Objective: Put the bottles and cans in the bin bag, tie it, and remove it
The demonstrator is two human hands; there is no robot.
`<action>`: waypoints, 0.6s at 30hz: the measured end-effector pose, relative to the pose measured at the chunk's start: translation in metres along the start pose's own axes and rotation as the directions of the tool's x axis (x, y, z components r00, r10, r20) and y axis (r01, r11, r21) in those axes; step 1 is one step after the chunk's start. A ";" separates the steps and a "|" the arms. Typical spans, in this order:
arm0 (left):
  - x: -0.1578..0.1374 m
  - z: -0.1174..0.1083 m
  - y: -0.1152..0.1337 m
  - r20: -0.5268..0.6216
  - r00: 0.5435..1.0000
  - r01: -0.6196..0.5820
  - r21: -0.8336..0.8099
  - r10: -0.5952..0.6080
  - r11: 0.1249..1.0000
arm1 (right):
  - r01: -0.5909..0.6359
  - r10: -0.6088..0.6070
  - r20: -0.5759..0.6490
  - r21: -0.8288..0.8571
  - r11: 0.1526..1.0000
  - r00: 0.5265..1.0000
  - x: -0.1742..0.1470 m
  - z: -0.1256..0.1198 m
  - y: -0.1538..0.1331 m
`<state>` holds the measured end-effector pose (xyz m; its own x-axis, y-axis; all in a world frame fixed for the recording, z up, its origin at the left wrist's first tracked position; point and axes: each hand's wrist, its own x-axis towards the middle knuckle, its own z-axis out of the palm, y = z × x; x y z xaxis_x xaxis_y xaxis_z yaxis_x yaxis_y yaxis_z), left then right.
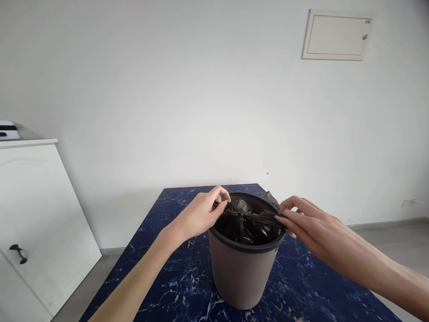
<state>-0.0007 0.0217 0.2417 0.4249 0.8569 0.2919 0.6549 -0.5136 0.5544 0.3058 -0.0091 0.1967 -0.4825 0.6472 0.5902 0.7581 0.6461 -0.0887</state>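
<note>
A grey-brown trash can (241, 273) with a black rim stands upright on the blue marbled table. Inside it sits a black trash bag (250, 228), its top gathered into a knot near the middle of the opening. My left hand (204, 210) pinches one end of the bag over the left rim. At the right rim my right hand (303, 219) pinches the other end, which is stretched out sideways from the knot. A loose piece of the bag sticks up at the back right rim. What lies under the bag is hidden.
The table (174, 268) has its far edge close to the pale wall (187, 98). To the left stands a white cabinet (43, 214) with a black handle and a white-and-black object (8, 129) on top. A panel door (338, 35) is set high in the wall.
</note>
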 end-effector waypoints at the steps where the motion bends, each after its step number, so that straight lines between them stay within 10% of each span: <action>1: -0.001 0.000 -0.001 -0.003 1.000 0.002 0.001 -0.002 1.000 | -0.016 0.016 0.015 0.005 1.000 1.000 0.002 -0.002 0.000; 7: -0.006 0.002 -0.018 -0.239 0.970 0.027 -0.022 -0.031 0.999 | -0.089 0.089 -0.016 0.030 0.996 0.996 0.020 -0.019 -0.020; 12: -0.023 0.021 -0.077 -0.569 0.794 0.141 -0.169 -0.213 0.976 | 0.107 -0.100 0.144 -0.043 0.993 0.985 0.046 -0.020 -0.041; 18: -0.068 0.066 -0.178 -0.520 0.737 0.363 -0.236 -0.432 0.902 | 0.086 -0.024 0.387 -0.145 0.986 0.922 0.078 -0.011 -0.043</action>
<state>-0.1051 0.0518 0.0711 -0.2950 0.8764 0.3807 0.5974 -0.1418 0.7893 0.2403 0.0091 0.2560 -0.6326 0.7376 0.2361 0.7691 0.6341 0.0797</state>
